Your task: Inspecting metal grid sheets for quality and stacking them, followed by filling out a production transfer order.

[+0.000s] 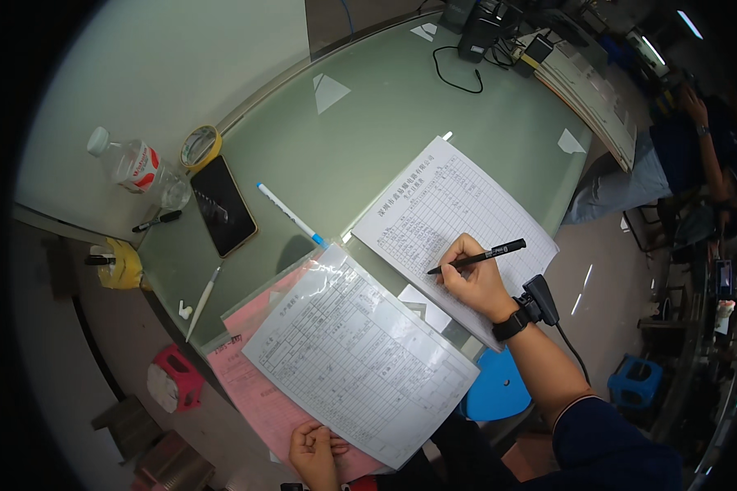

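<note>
My right hand (473, 282) grips a black pen (491, 253), whose tip touches a white printed form (426, 196) partly filled with handwriting. The form lies tilted on the glass-topped table. To its left is a filled-in sheet in a clear plastic sleeve (360, 352), overlapping pink paper (241, 380). My left hand (315, 450) rests at the near edge of these papers, its fingers curled closed. Whether it pinches an edge is hidden. A black strap with a small device (536, 307) sits on my right wrist.
At left lie a phone (223, 204), a clear bottle (143, 169), yellow tape (201, 147), a white pen (291, 214) and a slim knife-like tool (205, 301). Black adapters (479, 37) with cables are at the back. Blue (635, 380) and red stools (176, 378) stand below; another person (663, 164) is at right.
</note>
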Action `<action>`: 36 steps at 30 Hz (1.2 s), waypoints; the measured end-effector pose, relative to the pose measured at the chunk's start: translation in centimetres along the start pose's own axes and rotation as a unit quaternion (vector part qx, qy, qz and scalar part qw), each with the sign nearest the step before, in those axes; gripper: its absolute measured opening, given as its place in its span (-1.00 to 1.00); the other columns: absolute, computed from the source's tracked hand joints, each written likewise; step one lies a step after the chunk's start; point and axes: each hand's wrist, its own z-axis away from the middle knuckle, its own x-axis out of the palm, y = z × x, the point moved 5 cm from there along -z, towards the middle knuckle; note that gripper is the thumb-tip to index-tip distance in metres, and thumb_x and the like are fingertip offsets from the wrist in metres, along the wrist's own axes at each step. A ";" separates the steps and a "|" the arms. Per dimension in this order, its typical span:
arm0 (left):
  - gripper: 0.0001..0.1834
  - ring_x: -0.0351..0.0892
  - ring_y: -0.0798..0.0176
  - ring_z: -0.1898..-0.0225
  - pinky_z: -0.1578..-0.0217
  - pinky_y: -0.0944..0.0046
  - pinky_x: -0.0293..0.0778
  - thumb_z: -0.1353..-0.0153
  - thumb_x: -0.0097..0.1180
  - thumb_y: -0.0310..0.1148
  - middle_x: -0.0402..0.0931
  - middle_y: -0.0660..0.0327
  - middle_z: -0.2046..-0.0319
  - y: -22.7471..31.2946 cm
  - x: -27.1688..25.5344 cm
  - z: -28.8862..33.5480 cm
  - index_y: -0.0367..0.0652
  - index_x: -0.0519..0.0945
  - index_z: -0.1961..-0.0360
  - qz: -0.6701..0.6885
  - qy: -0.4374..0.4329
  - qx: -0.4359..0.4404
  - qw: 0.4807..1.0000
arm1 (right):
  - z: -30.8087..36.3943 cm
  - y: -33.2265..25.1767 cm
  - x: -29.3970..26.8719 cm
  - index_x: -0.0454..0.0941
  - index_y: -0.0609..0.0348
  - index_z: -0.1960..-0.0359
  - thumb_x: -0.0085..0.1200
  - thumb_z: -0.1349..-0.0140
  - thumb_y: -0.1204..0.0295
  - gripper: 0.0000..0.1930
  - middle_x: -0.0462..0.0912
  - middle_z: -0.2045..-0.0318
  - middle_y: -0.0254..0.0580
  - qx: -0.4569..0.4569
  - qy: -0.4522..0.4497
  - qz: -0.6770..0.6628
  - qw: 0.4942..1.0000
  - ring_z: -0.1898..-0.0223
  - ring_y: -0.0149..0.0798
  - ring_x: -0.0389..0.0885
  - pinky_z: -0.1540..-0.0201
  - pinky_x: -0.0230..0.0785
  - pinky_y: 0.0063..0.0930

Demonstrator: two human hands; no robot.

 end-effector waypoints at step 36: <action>-0.86 0.53 0.39 0.57 0.59 0.51 0.47 -0.20 0.00 -0.51 0.51 0.15 0.50 -0.2 0.3 0.0 -0.34 0.41 0.24 0.046 -0.032 -0.017 0.998 | -0.7 0.1 -0.1 0.30 0.16 0.51 0.01 -0.01 0.57 -0.88 0.36 0.61 -0.46 -0.035 -0.028 0.129 0.991 0.56 -0.63 0.25 0.49 0.16 -0.73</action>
